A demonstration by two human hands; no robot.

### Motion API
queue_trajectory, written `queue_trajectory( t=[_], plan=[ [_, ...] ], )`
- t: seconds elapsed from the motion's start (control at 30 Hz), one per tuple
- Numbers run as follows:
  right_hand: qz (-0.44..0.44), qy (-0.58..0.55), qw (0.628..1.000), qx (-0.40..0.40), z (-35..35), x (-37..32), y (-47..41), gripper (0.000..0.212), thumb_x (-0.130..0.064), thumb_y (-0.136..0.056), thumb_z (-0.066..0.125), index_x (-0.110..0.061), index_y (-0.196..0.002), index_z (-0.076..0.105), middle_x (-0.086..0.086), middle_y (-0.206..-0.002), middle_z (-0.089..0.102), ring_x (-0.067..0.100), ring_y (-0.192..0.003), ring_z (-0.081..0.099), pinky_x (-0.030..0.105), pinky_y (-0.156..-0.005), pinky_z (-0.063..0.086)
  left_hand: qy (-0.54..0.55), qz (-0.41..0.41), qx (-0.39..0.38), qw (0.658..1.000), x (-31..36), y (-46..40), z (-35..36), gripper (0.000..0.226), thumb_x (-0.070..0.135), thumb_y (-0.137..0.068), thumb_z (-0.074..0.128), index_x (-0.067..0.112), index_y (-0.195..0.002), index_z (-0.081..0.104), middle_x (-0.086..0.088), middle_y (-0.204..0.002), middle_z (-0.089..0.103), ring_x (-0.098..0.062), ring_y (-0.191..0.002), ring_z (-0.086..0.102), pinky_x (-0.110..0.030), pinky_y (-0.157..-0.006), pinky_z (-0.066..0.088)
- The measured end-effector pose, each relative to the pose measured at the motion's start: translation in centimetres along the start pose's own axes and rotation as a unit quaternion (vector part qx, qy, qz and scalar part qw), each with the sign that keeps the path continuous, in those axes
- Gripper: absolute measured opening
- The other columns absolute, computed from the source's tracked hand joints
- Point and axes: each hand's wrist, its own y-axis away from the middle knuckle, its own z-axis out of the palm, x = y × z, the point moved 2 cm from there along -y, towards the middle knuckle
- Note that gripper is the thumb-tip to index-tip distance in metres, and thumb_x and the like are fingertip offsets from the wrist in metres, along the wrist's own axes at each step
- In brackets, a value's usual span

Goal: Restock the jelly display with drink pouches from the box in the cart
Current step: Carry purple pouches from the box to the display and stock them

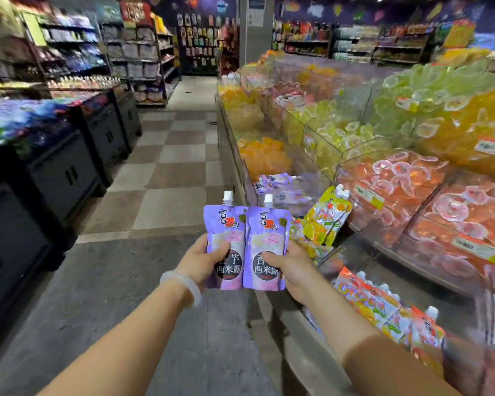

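My left hand [202, 260] grips a purple drink pouch [226, 224] with a white cap, held upright over the aisle floor. My right hand [290, 267] grips a second, identical purple pouch [269, 232] right beside the first. Both sit just left of the jelly display [337, 172], a clear-walled bin stand. More purple pouches [275, 184] lie in a front compartment of the display just beyond my hands. A yellow pouch [327, 218] leans in the adjoining compartment. The box and the cart are out of view.
Orange-and-yellow pouches [377, 307] fill the near compartment at lower right. Bins of orange, yellow and green jelly cups [440, 115] rise behind. Black display cabinets [63, 172] line the left of the checkered aisle [169, 167]. Shelving stands at the back.
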Motion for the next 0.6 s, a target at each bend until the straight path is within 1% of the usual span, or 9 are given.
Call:
queue_trajectory(
  t=[0.17,0.2,0.3,0.33,0.37,0.43,0.5,0.57,0.6],
  plan=[
    [-0.005,0.005,1.000,0.029,4.3,-2.6,-9.4,0.027,0.011,-0.084,0.057,-0.014,-0.093,0.061,0.017,-0.105,0.067,0.028,-0.088,0.064,0.043,-0.085,0.052,-0.007,0.001,-0.024,1.000,4.6,-10.0,-3.7,0.026,0.021,-0.092,0.059,0.023,-0.118,0.057,-0.006,-0.109,0.069,-0.027,-0.090,0.066,-0.050,-0.081,0.054],
    [-0.007,0.000,0.999,0.033,5.1,-3.2,-11.1,0.027,0.011,-0.084,0.057,-0.014,-0.092,0.061,0.016,-0.102,0.068,0.028,-0.085,0.064,0.042,-0.084,0.053,-0.008,0.001,-0.035,0.999,5.8,-11.9,-4.2,0.026,0.021,-0.092,0.059,0.023,-0.118,0.057,-0.006,-0.109,0.069,-0.027,-0.089,0.067,-0.050,-0.081,0.055],
    [-0.020,-0.019,0.999,0.039,6.8,-4.7,-15.9,0.027,0.012,-0.086,0.054,-0.013,-0.091,0.062,0.008,-0.092,0.068,0.023,-0.078,0.064,0.036,-0.080,0.053,-0.008,0.003,-0.060,0.998,8.3,-18.0,-5.2,0.018,0.018,-0.093,0.057,0.023,-0.111,0.059,-0.002,-0.094,0.071,-0.018,-0.072,0.070,-0.036,-0.062,0.057],
    [-0.017,-0.020,0.998,0.048,7.0,-4.8,-17.2,0.024,0.011,-0.086,0.054,-0.009,-0.095,0.062,0.009,-0.095,0.068,0.025,-0.080,0.064,0.036,-0.080,0.053,-0.010,-0.001,-0.063,0.998,8.7,-19.7,-5.3,0.018,0.017,-0.093,0.057,0.022,-0.110,0.058,-0.001,-0.093,0.071,-0.018,-0.070,0.069,-0.036,-0.063,0.057],
    [-0.016,-0.022,0.997,0.070,7.0,-4.8,-18.5,0.023,0.012,-0.087,0.054,-0.005,-0.100,0.061,0.012,-0.099,0.067,0.026,-0.082,0.063,0.036,-0.079,0.052,-0.016,-0.007,-0.069,0.997,8.8,-21.5,-5.3,0.019,0.016,-0.093,0.057,0.021,-0.111,0.058,-0.002,-0.094,0.071,-0.020,-0.073,0.069,-0.040,-0.068,0.057],
    [-0.008,-0.025,0.993,0.116,6.6,-4.5,-21.1,0.022,0.011,-0.086,0.055,0.002,-0.106,0.059,0.018,-0.104,0.064,0.026,-0.077,0.061,0.036,-0.074,0.052,-0.029,-0.026,-0.086,0.996,8.6,-25.0,-4.9,0.020,0.016,-0.092,0.059,0.019,-0.112,0.058,-0.004,-0.097,0.071,-0.023,-0.078,0.067,-0.045,-0.077,0.054],
    [0.005,-0.029,0.991,0.132,6.1,-4.6,-23.8,0.022,0.008,-0.088,0.054,0.007,-0.110,0.058,0.018,-0.096,0.066,0.025,-0.070,0.063,0.035,-0.068,0.054,-0.041,-0.043,-0.099,0.993,8.6,-28.3,-4.2,0.015,0.015,-0.093,0.058,0.020,-0.107,0.058,-0.004,-0.094,0.071,-0.021,-0.073,0.068,-0.042,-0.073,0.056],
    [0.016,-0.034,0.989,0.145,5.4,-4.9,-27.0,0.023,0.003,-0.091,0.051,-0.002,-0.112,0.059,0.015,-0.092,0.068,0.018,-0.064,0.066,0.027,-0.055,0.055,-0.054,-0.050,-0.114,0.991,9.1,-32.2,-3.2,0.015,0.015,-0.093,0.057,0.019,-0.107,0.057,-0.005,-0.094,0.069,-0.022,-0.073,0.067,-0.041,-0.071,0.056],
    [0.021,-0.034,0.988,0.151,5.0,-5.2,-28.7,0.022,-0.001,-0.092,0.052,-0.007,-0.112,0.059,0.015,-0.096,0.069,0.018,-0.067,0.066,0.026,-0.053,0.054,-0.062,-0.049,-0.122,0.989,9.5,-33.9,-2.7,0.017,0.015,-0.093,0.057,0.018,-0.110,0.056,-0.007,-0.096,0.069,-0.023,-0.076,0.066,-0.044,-0.074,0.055]
  ],
)
